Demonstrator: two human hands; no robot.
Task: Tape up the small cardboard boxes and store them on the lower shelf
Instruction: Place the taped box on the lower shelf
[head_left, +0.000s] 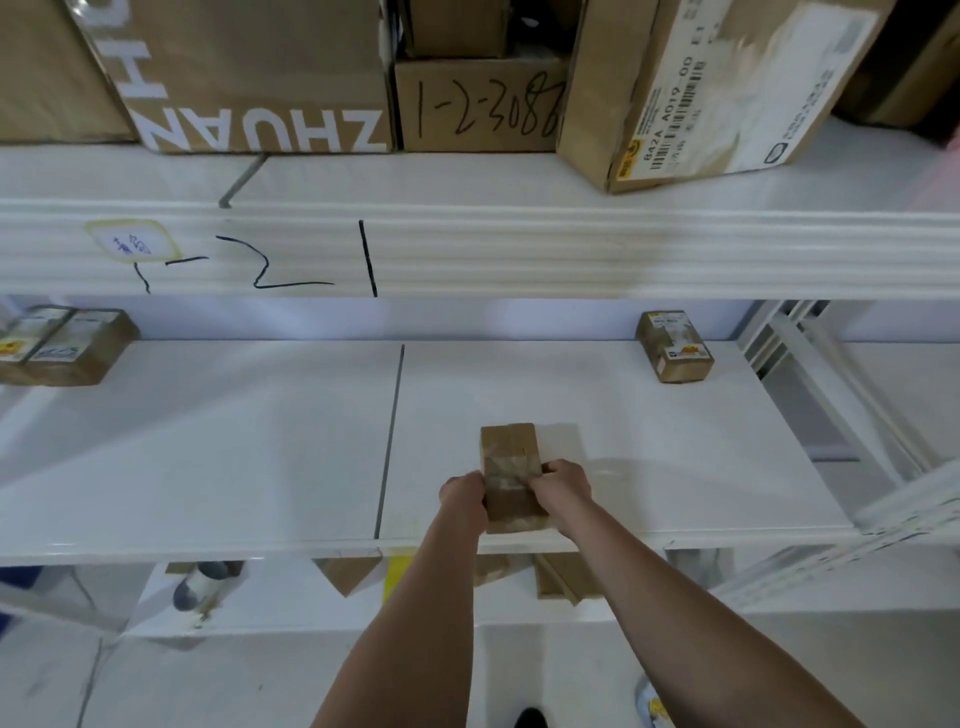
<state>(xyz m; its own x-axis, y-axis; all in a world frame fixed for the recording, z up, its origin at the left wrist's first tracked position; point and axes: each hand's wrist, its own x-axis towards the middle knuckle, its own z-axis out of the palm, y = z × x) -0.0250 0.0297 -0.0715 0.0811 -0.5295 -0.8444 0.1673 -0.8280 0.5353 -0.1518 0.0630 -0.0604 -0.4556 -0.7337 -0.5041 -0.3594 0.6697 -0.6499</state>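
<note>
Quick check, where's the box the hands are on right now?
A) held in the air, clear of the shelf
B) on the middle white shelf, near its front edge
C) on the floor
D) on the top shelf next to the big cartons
B: the box lies flat on the white shelf near its front edge, with the left hand and right hand gripping its sides.

Brown small cardboard box (511, 478) banded with clear glossy tape, on a white shelf (208, 441); at twelve o'clock, a tan carton (260, 78) bears white lettering.
</note>
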